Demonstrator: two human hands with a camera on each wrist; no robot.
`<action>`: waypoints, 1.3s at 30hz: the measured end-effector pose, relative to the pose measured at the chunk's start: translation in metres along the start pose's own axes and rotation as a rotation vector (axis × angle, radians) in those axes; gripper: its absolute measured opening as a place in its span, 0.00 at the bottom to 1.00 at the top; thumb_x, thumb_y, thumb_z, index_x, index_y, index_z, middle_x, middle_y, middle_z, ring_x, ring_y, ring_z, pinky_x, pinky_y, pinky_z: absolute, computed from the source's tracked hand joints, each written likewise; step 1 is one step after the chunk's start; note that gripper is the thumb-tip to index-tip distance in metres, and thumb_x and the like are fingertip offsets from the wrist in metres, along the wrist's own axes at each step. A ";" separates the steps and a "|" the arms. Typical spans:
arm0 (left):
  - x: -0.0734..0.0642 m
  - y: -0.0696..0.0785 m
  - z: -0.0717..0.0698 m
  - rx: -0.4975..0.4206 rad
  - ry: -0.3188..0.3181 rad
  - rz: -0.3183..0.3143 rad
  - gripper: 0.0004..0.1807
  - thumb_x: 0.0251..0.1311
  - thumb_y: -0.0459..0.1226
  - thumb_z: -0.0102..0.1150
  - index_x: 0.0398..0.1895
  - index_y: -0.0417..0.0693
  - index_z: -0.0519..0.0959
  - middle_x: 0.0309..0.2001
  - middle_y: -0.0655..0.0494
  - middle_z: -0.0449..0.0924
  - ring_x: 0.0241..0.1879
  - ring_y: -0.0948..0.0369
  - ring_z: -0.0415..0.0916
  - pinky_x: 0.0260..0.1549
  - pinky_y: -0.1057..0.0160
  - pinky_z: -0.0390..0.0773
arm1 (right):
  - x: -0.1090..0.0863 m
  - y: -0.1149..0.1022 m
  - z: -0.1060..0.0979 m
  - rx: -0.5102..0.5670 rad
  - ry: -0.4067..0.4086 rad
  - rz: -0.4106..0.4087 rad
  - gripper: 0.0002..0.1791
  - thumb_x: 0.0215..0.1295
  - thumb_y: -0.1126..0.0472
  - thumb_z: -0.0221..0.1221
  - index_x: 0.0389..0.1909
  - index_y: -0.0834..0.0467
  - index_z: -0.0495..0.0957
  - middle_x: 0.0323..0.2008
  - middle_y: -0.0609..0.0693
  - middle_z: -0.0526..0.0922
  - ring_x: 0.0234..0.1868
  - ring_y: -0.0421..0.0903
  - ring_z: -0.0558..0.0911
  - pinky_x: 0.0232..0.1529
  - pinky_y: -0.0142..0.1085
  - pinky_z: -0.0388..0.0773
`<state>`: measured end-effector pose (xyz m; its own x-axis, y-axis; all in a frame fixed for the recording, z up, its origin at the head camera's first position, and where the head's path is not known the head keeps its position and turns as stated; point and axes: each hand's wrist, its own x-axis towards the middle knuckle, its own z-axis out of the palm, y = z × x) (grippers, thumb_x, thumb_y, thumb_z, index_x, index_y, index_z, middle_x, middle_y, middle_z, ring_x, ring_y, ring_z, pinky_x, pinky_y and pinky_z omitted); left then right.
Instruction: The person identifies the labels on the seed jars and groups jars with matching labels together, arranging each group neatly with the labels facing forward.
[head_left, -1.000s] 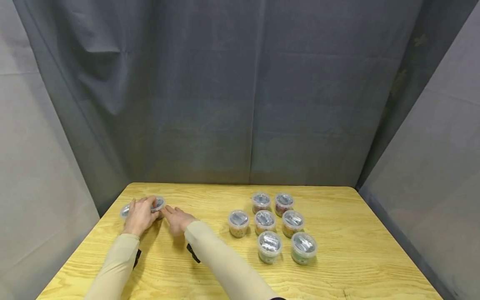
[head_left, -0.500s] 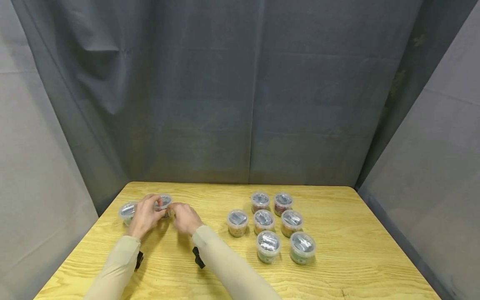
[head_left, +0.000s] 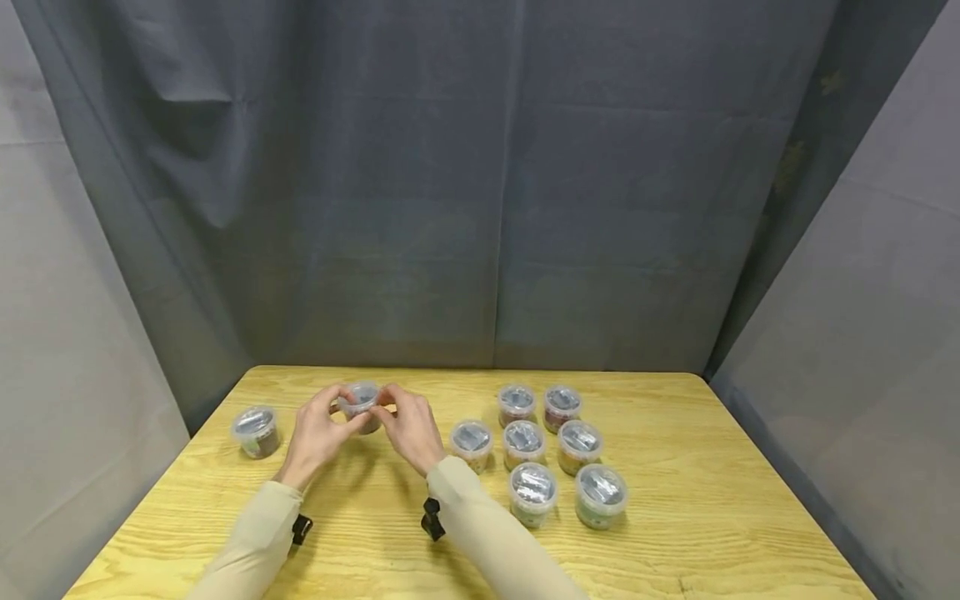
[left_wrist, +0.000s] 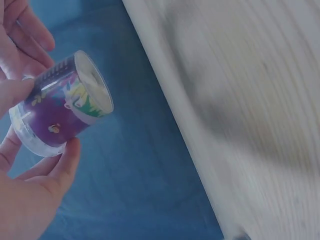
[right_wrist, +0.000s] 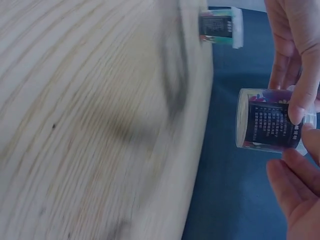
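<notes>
Between both hands, a small clear plastic tub with a lid [head_left: 362, 397] is held above the table. Its purple printed label [left_wrist: 55, 112] and pale base show in the left wrist view; a dark text panel [right_wrist: 267, 122] faces the right wrist view. My left hand [head_left: 318, 435] grips the tub from its left side, thumb and fingers around the lid end. From the right, my right hand [head_left: 412, 429] pinches the lid's edge with thumb and forefinger. A second lidded tub [head_left: 257, 433] stands alone on the table, left of my left hand.
Several similar lidded tubs stand grouped right of my hands, among them a front one [head_left: 533, 493] and a green-tinted one [head_left: 601, 497]. The wooden table [head_left: 712, 500] ends at a grey curtain [head_left: 420, 250] behind it.
The tub in my left hand has come up and moved right, away from the other tub at the left. My right hand has closed its fingers onto the tub's lid edge.
</notes>
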<state>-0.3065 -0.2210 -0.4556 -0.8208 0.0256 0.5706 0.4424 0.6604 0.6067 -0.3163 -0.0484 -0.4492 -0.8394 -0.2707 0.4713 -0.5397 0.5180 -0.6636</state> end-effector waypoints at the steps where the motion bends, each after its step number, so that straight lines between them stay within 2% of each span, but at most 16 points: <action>1: 0.000 0.002 0.002 -0.007 0.000 0.004 0.15 0.50 0.35 0.75 0.34 0.45 0.76 0.49 0.42 0.82 0.52 0.44 0.79 0.47 0.45 0.83 | -0.001 0.001 -0.003 0.008 0.011 -0.002 0.07 0.68 0.56 0.61 0.42 0.54 0.79 0.45 0.48 0.87 0.47 0.43 0.85 0.41 0.25 0.82; 8: -0.002 0.015 0.015 -0.057 -0.003 0.039 0.15 0.49 0.33 0.75 0.33 0.45 0.76 0.48 0.44 0.82 0.51 0.45 0.80 0.46 0.44 0.83 | -0.010 0.008 -0.020 -0.051 0.002 0.008 0.18 0.68 0.54 0.60 0.56 0.53 0.77 0.42 0.51 0.88 0.44 0.45 0.86 0.41 0.34 0.84; 11: -0.001 0.018 0.020 -0.084 -0.002 0.052 0.15 0.49 0.33 0.75 0.34 0.45 0.76 0.47 0.45 0.82 0.50 0.47 0.80 0.44 0.46 0.84 | -0.013 0.009 -0.027 -0.092 0.001 0.011 0.17 0.69 0.54 0.59 0.56 0.52 0.79 0.46 0.50 0.87 0.46 0.46 0.85 0.44 0.38 0.83; 15: -0.001 0.023 0.025 -0.159 -0.010 0.014 0.14 0.50 0.32 0.73 0.34 0.46 0.75 0.47 0.46 0.81 0.49 0.49 0.80 0.43 0.48 0.85 | -0.016 0.009 -0.033 -0.086 -0.015 0.025 0.16 0.70 0.55 0.59 0.55 0.54 0.81 0.53 0.51 0.84 0.51 0.50 0.84 0.47 0.39 0.84; 18: -0.002 0.026 0.027 -0.223 -0.013 -0.029 0.14 0.50 0.30 0.72 0.35 0.45 0.75 0.47 0.45 0.81 0.51 0.48 0.80 0.47 0.49 0.84 | -0.017 0.010 -0.035 -0.055 -0.026 0.022 0.15 0.70 0.55 0.59 0.53 0.55 0.81 0.53 0.52 0.84 0.53 0.51 0.84 0.48 0.37 0.84; 22: -0.003 0.029 0.028 -0.261 -0.008 -0.040 0.17 0.51 0.30 0.72 0.42 0.42 0.77 0.51 0.42 0.81 0.54 0.46 0.80 0.53 0.49 0.81 | -0.017 0.012 -0.038 0.013 -0.017 -0.004 0.15 0.68 0.54 0.60 0.51 0.57 0.82 0.51 0.53 0.85 0.52 0.51 0.84 0.48 0.36 0.84; 26: -0.004 0.033 0.029 -0.295 -0.043 -0.021 0.24 0.54 0.32 0.71 0.54 0.43 0.76 0.55 0.41 0.79 0.57 0.45 0.78 0.57 0.51 0.78 | -0.017 0.016 -0.045 0.059 0.004 -0.027 0.13 0.66 0.54 0.63 0.46 0.57 0.82 0.47 0.53 0.87 0.50 0.50 0.85 0.48 0.35 0.84; 30: -0.005 0.035 0.029 -0.342 -0.101 -0.044 0.33 0.55 0.33 0.71 0.65 0.47 0.70 0.62 0.41 0.75 0.62 0.46 0.74 0.61 0.54 0.75 | -0.018 0.018 -0.054 0.081 0.003 0.008 0.12 0.65 0.53 0.63 0.44 0.55 0.82 0.45 0.51 0.87 0.48 0.47 0.86 0.49 0.36 0.83; 33: -0.008 0.037 0.028 -0.364 -0.132 -0.083 0.39 0.55 0.34 0.71 0.70 0.48 0.65 0.64 0.39 0.73 0.62 0.45 0.73 0.61 0.51 0.74 | -0.018 0.020 -0.062 0.092 0.010 0.050 0.11 0.66 0.52 0.62 0.43 0.53 0.81 0.44 0.50 0.88 0.47 0.45 0.86 0.50 0.37 0.83; 39: -0.012 0.052 0.021 -0.420 -0.191 -0.107 0.40 0.57 0.32 0.69 0.73 0.45 0.62 0.61 0.32 0.74 0.60 0.40 0.74 0.61 0.44 0.73 | -0.018 0.023 -0.075 0.156 0.019 0.085 0.11 0.67 0.52 0.62 0.43 0.54 0.80 0.44 0.52 0.87 0.48 0.47 0.86 0.52 0.37 0.82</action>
<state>-0.2813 -0.1713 -0.4421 -0.9039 0.1375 0.4050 0.4276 0.3076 0.8500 -0.3088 0.0295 -0.4291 -0.8818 -0.2152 0.4198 -0.4717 0.4060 -0.7827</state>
